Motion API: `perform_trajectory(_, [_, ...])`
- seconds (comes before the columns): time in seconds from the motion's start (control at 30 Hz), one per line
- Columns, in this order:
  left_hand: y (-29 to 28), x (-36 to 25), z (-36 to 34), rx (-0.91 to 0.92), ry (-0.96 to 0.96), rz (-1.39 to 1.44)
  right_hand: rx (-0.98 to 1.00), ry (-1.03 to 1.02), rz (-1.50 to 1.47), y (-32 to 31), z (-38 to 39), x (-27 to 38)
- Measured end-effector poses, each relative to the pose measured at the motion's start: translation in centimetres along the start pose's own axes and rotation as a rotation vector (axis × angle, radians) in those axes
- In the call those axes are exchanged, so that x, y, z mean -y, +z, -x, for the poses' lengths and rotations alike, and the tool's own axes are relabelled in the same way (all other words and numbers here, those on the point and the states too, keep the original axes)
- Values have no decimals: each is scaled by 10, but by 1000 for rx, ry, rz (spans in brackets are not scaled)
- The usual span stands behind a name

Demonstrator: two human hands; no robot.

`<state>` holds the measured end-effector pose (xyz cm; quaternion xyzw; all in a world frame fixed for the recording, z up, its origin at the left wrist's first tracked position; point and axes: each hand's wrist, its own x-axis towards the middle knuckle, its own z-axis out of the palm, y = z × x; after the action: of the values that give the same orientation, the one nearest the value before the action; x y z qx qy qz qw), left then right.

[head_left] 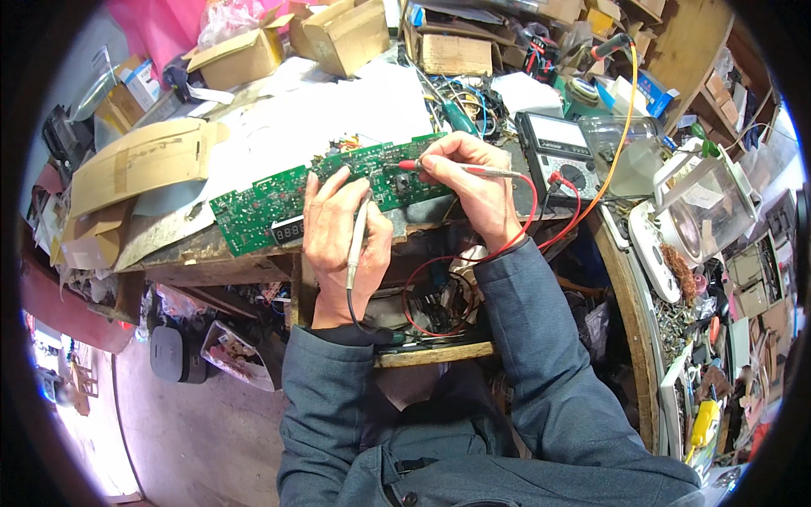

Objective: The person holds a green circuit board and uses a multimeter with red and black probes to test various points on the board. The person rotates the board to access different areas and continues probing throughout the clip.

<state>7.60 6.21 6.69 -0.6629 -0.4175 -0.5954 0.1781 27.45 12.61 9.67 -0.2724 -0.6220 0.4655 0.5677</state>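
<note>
Long green circuit board point(253, 207) at the edge of a worn wooden bench point(211, 270). Over it, left hand point(334, 241) with fingers clamped on slim grey probe point(357, 241), right hand point(483, 194) with fingertips pinched on red-tipped probe point(490, 171). Farther right, boxy grey-and-black multimeter point(557, 152).

Slate-blue jacket point(524, 480); long sleeves point(549, 338); black inner cuff point(340, 335); dark round button point(410, 498)

Digits on a black display point(289, 231); lettering on a multimeter point(561, 157); handwriting on a carton point(139, 162)
</note>
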Motion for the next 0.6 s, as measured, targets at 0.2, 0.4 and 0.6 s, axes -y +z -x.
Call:
perform_trajectory(0.2, [2,1,1,-21,-16,3,39,-7,60,4,2,5])
perform_trajectory(0.4, [1,1,1,-13,-16,3,43,5,70,4,2,6])
perform_trajectory(0.6, [2,2,2,-12,-13,3,36,0,83,5,2,5])
